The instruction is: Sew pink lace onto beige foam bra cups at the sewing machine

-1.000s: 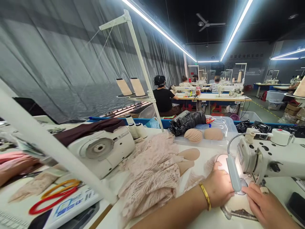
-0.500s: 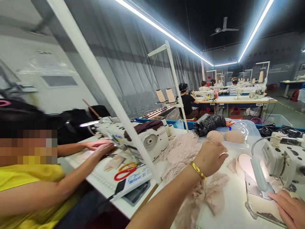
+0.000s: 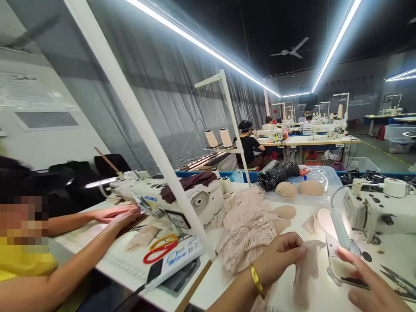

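My left hand (image 3: 282, 255), with a gold bracelet on its wrist, is closed in a pinch on a sheer beige fabric piece (image 3: 305, 277), which hangs blurred from the fingertips. Beside that hand lies a heap of beige lace (image 3: 245, 216). My right hand (image 3: 370, 281) has its index finger stretched out and its thumb apart; I see nothing held in it. The fingertip is at the lower end of the grey lamp (image 3: 340, 229) by the white sewing machine (image 3: 370, 212). A pale moulded cup (image 3: 325, 221) lies beyond the lit plate.
Scissors (image 3: 401, 281) lie at the right edge. A clear plastic bin (image 3: 328, 184) with beige cups stands behind. At left, a co-worker's hands (image 3: 118, 214) are at another sewing machine (image 3: 201, 201), near red-and-orange-handled scissors (image 3: 162, 249). A white post (image 3: 139, 117) rises between the stations.
My left hand has come down from above the fabric and now pinches the beige piece. My right index finger has stretched out near the lamp. The view has turned slightly right.
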### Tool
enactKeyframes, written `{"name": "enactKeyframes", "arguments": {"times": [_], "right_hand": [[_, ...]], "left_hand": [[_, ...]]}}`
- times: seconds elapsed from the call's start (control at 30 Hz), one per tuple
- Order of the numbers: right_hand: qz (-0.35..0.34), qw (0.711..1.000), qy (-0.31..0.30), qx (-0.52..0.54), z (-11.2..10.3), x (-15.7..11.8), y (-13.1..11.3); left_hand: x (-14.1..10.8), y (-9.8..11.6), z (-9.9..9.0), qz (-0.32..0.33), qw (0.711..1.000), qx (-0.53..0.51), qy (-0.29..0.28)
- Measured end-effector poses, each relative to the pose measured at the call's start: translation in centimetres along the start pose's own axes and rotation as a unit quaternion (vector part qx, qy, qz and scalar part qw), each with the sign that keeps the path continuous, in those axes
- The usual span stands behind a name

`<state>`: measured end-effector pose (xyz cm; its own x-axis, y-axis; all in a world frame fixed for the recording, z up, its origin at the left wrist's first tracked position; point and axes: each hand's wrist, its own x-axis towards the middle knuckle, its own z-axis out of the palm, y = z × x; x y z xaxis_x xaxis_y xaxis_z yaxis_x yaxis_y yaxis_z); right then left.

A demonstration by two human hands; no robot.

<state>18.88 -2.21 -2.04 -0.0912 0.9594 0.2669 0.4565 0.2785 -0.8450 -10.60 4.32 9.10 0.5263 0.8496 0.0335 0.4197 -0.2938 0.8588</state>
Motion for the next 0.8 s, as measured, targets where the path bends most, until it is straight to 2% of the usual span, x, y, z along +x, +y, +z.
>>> {"name": "enactKeyframes", "arguments": {"times": [0.03, 0.07, 0.13, 0.17, 0.23, 0.3, 0.4, 0.5, 0.6, 0.67, 0.73, 0.77, 0.8], "right_hand": [[0.033, 0.997, -0.005, 0.076, 0.9, 0.0, -1.5], [0.058, 0.988, -0.010, 0.145, 1.8, 0.1, -2.8], [0.100, 0.965, -0.019, 0.241, 2.9, 0.4, -4.9], [0.114, 0.957, -0.020, 0.267, 3.1, 0.6, -5.6], [0.127, 0.952, -0.016, 0.277, 3.2, 0.8, -6.6], [0.118, 0.962, -0.009, 0.246, 2.8, 0.8, -7.0], [0.106, 0.981, 0.010, 0.164, 2.3, 0.6, -6.8], [0.123, 0.986, 0.041, 0.103, 2.0, 0.5, -6.3], [0.129, 0.986, 0.059, 0.091, 1.8, 0.8, -5.9], [0.130, 0.985, 0.062, 0.092, 1.9, 1.1, -5.6], [0.133, 0.984, 0.060, 0.099, 2.1, 1.4, -5.1], [0.135, 0.983, 0.061, 0.104, 2.3, 1.5, -4.9], [0.137, 0.983, 0.063, 0.108, 2.5, 1.6, -4.6]], "left_hand": [[-0.2, 0.2, 0.3, -0.007, 0.994, -0.104, -0.014], [-0.3, 0.3, 0.6, -0.020, 0.975, -0.220, -0.030], [-0.6, 0.2, 1.5, -0.058, 0.908, -0.412, -0.056], [-0.6, 0.1, 2.0, -0.078, 0.882, -0.460, -0.065], [-0.5, -0.3, 3.1, -0.112, 0.863, -0.487, -0.072], [-0.2, -0.6, 4.2, -0.132, 0.869, -0.472, -0.066], [0.5, -0.9, 5.9, -0.131, 0.871, -0.472, -0.021], [0.8, -1.3, 7.5, -0.118, 0.868, -0.481, 0.030], [0.4, -2.0, 8.4, -0.110, 0.886, -0.447, 0.046], [0.3, -2.5, 8.0, -0.100, 0.922, -0.373, 0.020], [0.7, -2.6, 6.4, -0.070, 0.985, -0.157, -0.009], [1.1, -2.5, 5.2, -0.050, 0.999, -0.015, -0.011], [1.7, -2.4, 3.8, -0.029, 0.990, 0.138, -0.003]]}}
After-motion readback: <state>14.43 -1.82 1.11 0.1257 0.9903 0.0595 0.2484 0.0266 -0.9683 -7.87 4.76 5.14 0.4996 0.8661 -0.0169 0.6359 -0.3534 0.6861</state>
